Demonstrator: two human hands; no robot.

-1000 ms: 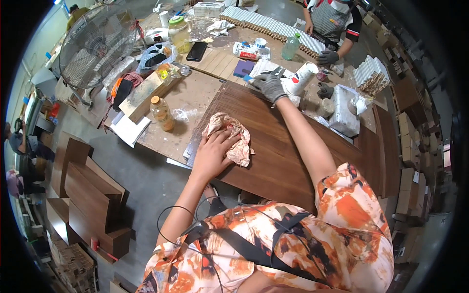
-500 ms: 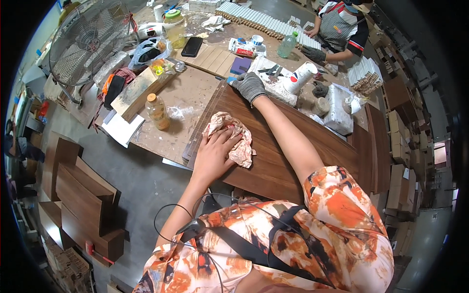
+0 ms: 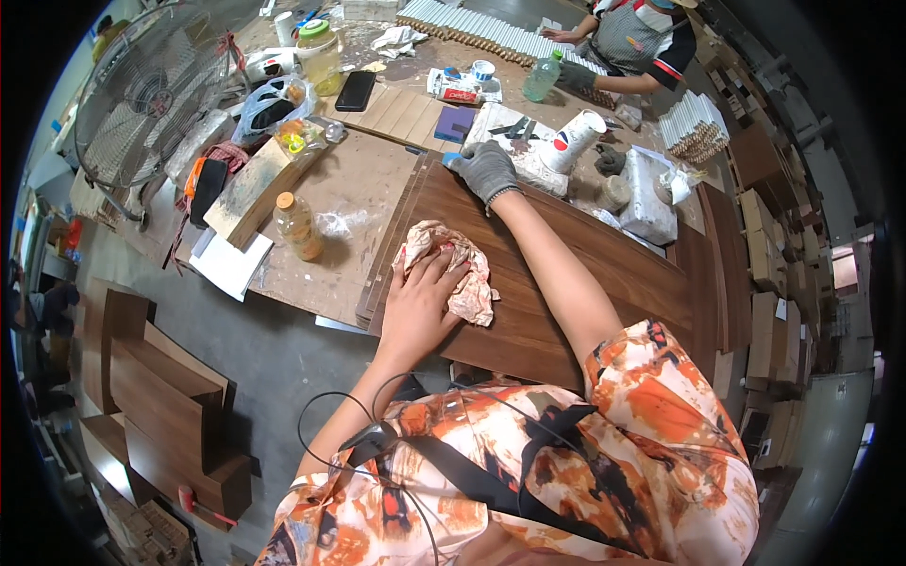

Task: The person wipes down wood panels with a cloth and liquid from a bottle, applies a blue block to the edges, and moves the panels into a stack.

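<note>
My bare left hand point(image 3: 427, 300) presses on a crumpled cream-and-red cloth point(image 3: 469, 294), its fingers bent over it. Under the cloth lies a dark brown wood-grain board point(image 3: 528, 283), one of a stack with a grooved edge showing at the left. My right hand point(image 3: 484, 174), in a grey glove, is closed at the board's far left corner. From its fingertips pokes a small blue piece point(image 3: 452, 159), mostly hidden, whose kind I cannot make out.
An orange-capped bottle point(image 3: 298, 226) stands left of the boards. Beyond are a phone point(image 3: 356, 91), a white cup point(image 3: 578, 135), a green bottle point(image 3: 543, 77) and a fan point(image 3: 151, 99). A co-worker point(image 3: 628, 47) handles white strips at the far right. Brown panels point(image 3: 160, 377) stand on the floor.
The view has shifted slightly. My left hand and the cloth stay almost in place on the board, and the right hand remains at the corner. The co-worker's arms have moved over the strips.
</note>
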